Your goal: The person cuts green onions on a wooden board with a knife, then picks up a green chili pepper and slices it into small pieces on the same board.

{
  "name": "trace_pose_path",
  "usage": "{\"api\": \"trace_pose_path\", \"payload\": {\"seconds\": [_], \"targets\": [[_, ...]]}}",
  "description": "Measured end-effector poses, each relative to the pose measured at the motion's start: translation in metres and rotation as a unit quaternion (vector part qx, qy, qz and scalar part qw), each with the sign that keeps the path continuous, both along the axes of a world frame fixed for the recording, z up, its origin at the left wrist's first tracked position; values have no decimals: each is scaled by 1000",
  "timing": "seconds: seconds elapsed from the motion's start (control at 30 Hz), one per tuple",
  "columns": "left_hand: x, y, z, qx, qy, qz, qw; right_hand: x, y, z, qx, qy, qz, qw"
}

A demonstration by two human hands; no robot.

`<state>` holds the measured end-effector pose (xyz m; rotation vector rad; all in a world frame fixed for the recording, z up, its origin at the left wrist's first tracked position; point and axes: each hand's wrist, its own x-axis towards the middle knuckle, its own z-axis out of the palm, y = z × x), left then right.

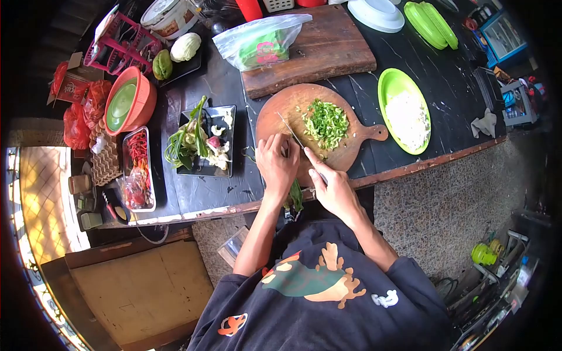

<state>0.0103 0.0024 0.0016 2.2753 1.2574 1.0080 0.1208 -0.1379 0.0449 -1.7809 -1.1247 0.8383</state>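
My right hand (335,193) grips a knife (293,131), its blade slanting up and left across the round wooden cutting board (272,114). Just left of the blade, my left hand (277,161) is closed, fingers curled down on the board. Green onion leaves (296,196) stick out below it, over the table's front edge; the part under the fingers is hidden. Chopped green onion (326,124) lies heaped on the board, right of the blade. A dark square plate (182,169) to the left holds greens, garlic and a shallot.
Behind the board, a thick wooden block (336,50) carries a plastic bag (260,47) of greens. To the right stands a green oval dish (384,96) with white contents. At left are a tray (153,196) of red chillies and an orange basket (147,102).
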Motion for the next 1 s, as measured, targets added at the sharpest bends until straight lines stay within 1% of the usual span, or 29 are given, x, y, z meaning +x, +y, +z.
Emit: {"api": "trace_pose_path", "payload": {"seconds": [0.03,0.17,0.23,0.27,0.33,0.57,0.67,0.73,0.83,0.93,1.0], "targets": [[0,0,0,-2,-1,4,1000,-1,1,-6,31,-14,-2,999],[-3,1,-2,-6,3,-4,1000,-2,-2,-14,45,-41,4,998],[-3,1,-2,-2,12,-5,1000,-5,-6,-13,6,-90,12,996],[-3,1,-2,-5,13,-5,1000,-6,-9,-10,4,-89,13,996],[-3,1,-3,-8,22,-4,1000,-9,-14,1,-58,-114,18,992],[-3,2,-5,-4,17,-14,1000,-12,-18,8,-72,-116,11,991],[-4,2,-6,-24,14,-12,1000,-10,1,-1,-48,-110,7,993],[-4,2,-4,0,14,-14,1000,-7,18,-9,-42,-125,19,991],[-4,2,-2,-16,10,-7,1000,-4,35,0,-68,-106,28,992],[-3,2,-2,-43,-11,5,999,-4,25,-7,-33,-116,20,993],[-2,2,-3,-38,-21,9,999,-5,11,-2,-40,-117,20,992]]}}
